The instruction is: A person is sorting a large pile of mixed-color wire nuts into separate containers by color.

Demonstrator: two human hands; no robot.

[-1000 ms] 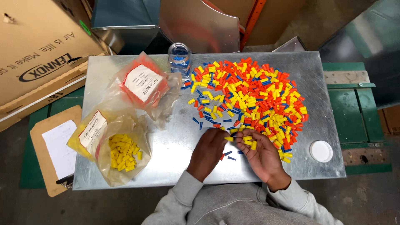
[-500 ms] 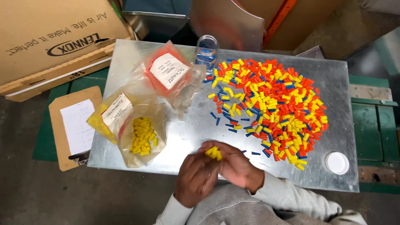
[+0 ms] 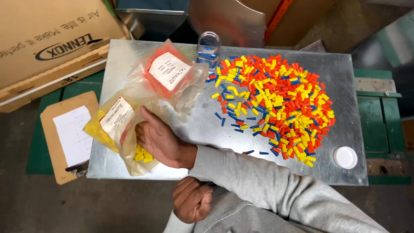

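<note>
My right hand point(image 3: 158, 140) reaches across to the left and lies palm up with its fingers spread. It rests at the mouth of a clear plastic bag point(image 3: 113, 129) that holds yellow wire caps point(image 3: 142, 154); nothing shows in the palm. My left hand point(image 3: 192, 205) is curled into a fist below the near edge of the metal tabletop point(image 3: 129, 168), and I cannot see anything inside it. A wide pile of orange, yellow and blue wire caps point(image 3: 276, 99) covers the right half of the top.
A second labelled bag point(image 3: 169, 71) with an orange lining lies behind the first. A clear jar point(image 3: 209, 46) with blue caps stands at the back, and a white lid point(image 3: 346, 157) lies front right. A cardboard box point(image 3: 47, 43) and a clipboard point(image 3: 69, 133) sit to the left.
My hands held a clump of yellow caps together at the table's near edge. The right hand has since crossed left to the yellow bag and opened; the left has dropped back into a fist.
</note>
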